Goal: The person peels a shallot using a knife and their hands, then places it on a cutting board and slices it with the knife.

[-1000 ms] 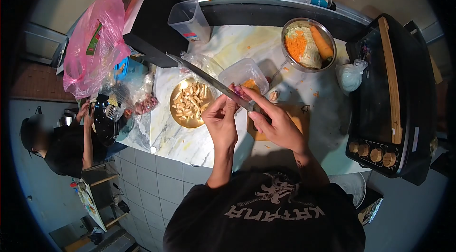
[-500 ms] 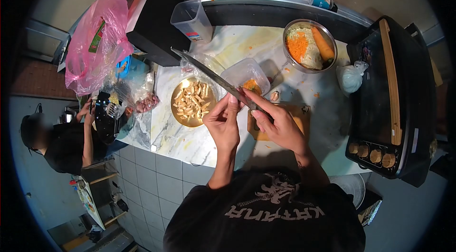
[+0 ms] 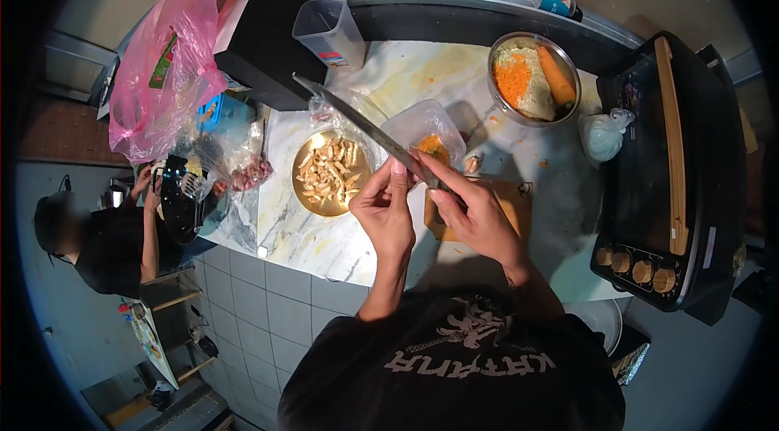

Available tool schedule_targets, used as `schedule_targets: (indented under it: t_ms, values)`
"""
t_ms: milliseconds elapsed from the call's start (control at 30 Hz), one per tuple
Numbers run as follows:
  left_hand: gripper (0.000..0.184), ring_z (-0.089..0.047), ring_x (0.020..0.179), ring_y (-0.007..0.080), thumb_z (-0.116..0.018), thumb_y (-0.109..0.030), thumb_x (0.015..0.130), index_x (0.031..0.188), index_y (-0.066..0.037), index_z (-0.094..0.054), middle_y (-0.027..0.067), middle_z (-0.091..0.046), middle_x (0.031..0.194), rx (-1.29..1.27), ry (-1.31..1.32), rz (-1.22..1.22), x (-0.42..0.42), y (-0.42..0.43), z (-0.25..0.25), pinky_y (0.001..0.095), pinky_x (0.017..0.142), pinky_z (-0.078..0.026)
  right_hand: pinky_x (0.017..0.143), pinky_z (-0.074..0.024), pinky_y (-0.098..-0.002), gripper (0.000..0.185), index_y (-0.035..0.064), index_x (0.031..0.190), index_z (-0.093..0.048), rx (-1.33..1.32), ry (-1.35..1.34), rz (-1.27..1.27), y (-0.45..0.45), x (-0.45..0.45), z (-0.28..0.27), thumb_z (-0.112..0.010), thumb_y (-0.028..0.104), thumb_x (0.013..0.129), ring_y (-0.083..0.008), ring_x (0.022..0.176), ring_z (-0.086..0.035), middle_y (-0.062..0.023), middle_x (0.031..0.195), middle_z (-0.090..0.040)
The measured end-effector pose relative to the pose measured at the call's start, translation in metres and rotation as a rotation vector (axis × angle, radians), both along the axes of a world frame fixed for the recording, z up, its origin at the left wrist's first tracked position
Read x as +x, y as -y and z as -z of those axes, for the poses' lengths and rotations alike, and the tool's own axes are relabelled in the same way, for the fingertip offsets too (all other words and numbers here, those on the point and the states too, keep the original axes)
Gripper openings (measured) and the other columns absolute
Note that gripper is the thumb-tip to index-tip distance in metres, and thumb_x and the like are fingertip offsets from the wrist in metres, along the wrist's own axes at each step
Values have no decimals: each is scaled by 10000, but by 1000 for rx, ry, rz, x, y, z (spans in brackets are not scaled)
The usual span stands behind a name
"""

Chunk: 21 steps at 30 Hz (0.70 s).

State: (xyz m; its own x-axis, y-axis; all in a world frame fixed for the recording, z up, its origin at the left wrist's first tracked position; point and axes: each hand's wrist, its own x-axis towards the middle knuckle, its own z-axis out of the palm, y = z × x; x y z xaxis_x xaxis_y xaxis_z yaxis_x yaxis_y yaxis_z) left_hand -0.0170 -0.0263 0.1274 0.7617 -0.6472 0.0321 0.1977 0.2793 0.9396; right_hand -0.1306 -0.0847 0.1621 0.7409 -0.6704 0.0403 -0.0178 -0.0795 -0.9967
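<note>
A long knife [image 3: 355, 116] is in my right hand [image 3: 479, 216], its blade slanting up to the left above the counter. My left hand [image 3: 388, 208] is closed in a pinch against the blade near the handle; whatever is between its fingertips is too small to make out. Below my hands lies a wooden cutting board [image 3: 511, 208], partly hidden by my right hand. Just beyond it sits what looks like a garlic bulb [image 3: 472, 163]. A clear plastic tub [image 3: 414, 118] with orange shreds stands behind the blade. Left of my hands is a golden bowl [image 3: 302, 191] of pale cut strips.
A steel bowl [image 3: 492, 78] holds a carrot and shredded vegetables. Near the black oven [image 3: 641, 171] lies a knotted bag [image 3: 604, 135]. An empty plastic container [image 3: 345, 45] stands at the back. Pink bags [image 3: 166, 74] and another person [image 3: 114, 244] with a black pan [image 3: 180, 196] are leftward.
Both hands and the knife keep nearly the same pose. The view has shifted slightly, and the other person's hands at the pan have moved a little.
</note>
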Motion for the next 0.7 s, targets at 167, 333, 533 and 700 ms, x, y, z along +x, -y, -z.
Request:
schedule_targets:
  t_ms: [167, 333, 533, 700]
  values:
    - [227, -600, 757, 90, -588, -66, 901, 1086, 62, -623, 82, -664, 892, 17, 52, -26, 0, 1, 1, 230, 706, -509, 930, -418, -332, 500, 59, 1398, -321, -69, 13, -85, 4, -1, -8, -475, 48, 923, -306, 1207, -486, -160, 1337, -467]
    - [222, -598, 764, 83, -589, -47, 896, 1082, 71, -621, 79, -663, 894, 29, 74, -22, -3, 0, 3, 207, 695, -489, 951, -402, -340, 503, 62, 1408, -294, -46, -17, -82, 2, -2, -7, -458, 69, 933, -318, 1231, -454, -164, 1342, -461]
    - [219, -611, 778, 96, -598, -48, 891, 1073, 72, -626, 90, -665, 899, 29, 45, -23, -3, -2, 8, 216, 705, -498, 943, -405, -336, 493, 59, 1400, -314, 17, -25, -76, 2, -2, -5, -468, 76, 932, -327, 1221, -458, -172, 1332, -465]
    - [197, -606, 801, 131, -569, -58, 907, 1050, 66, -627, 102, -655, 905, 73, 99, -42, -5, -2, 1, 282, 734, -517, 862, -444, -315, 466, 63, 1380, -363, 50, -94, -65, 5, -3, -7, -485, 85, 930, -324, 1082, -575, -197, 1223, -542]
